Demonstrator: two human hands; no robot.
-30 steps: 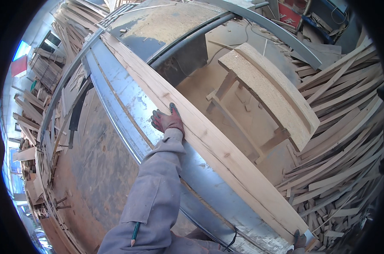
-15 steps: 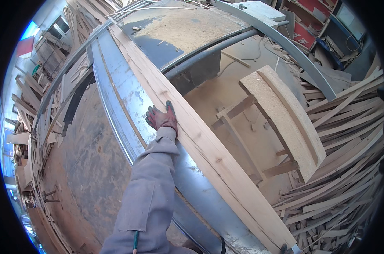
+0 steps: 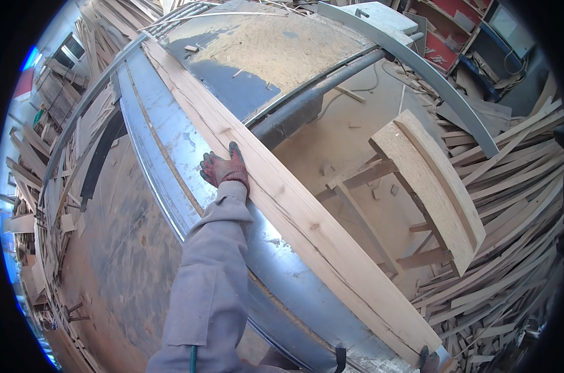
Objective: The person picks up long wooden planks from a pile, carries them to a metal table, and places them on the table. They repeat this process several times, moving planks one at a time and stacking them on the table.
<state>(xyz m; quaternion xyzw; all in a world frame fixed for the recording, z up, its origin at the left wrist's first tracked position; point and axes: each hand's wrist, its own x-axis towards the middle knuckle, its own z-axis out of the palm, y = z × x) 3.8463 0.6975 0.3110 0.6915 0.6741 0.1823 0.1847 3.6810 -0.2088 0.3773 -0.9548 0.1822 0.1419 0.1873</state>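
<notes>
Sawdust-strewn metal table (image 3: 170, 143) — left hand (image 3: 225, 169) flat on plank (image 3: 282, 199); right hand (image 3: 429, 359) cut off, grip unclear.

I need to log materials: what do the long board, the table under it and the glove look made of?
Board: pale raw wood, with grain and knots. Table: probably bare steel, grey with a dull sheen. Glove on the left hand: red knit fabric, apparently.

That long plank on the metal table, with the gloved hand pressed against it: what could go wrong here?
1. The left hand pushes the plank's rough edge, which shows a crack, so splinters could catch the glove.
2. The plank lies along the edge of the metal table, so a sideways push might tip it off.
3. Offcut strips pile on the floor to the right, a tripping hazard.
</notes>
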